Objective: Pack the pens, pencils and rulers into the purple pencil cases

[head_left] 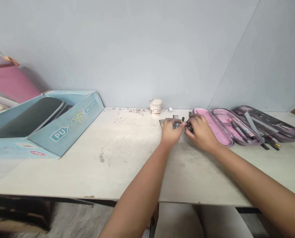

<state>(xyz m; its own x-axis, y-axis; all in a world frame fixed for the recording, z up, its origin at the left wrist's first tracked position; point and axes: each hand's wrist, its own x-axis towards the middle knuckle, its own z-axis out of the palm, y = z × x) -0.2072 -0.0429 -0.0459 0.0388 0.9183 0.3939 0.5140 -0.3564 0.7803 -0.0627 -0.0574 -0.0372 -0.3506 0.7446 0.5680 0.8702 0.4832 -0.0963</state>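
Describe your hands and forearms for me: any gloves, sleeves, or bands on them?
The left hand and right hand are bare, without gloves. The left forearm and right forearm are bare too, with no sleeves, and no watch, band, or cable shows.

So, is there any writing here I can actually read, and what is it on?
"PU", in large letters on the side of the pale blue box.
Smaller characters beside it on that box: too blurred to read.
A red label on the box front: too small to read.
Red print on the paper cup: too small to read.
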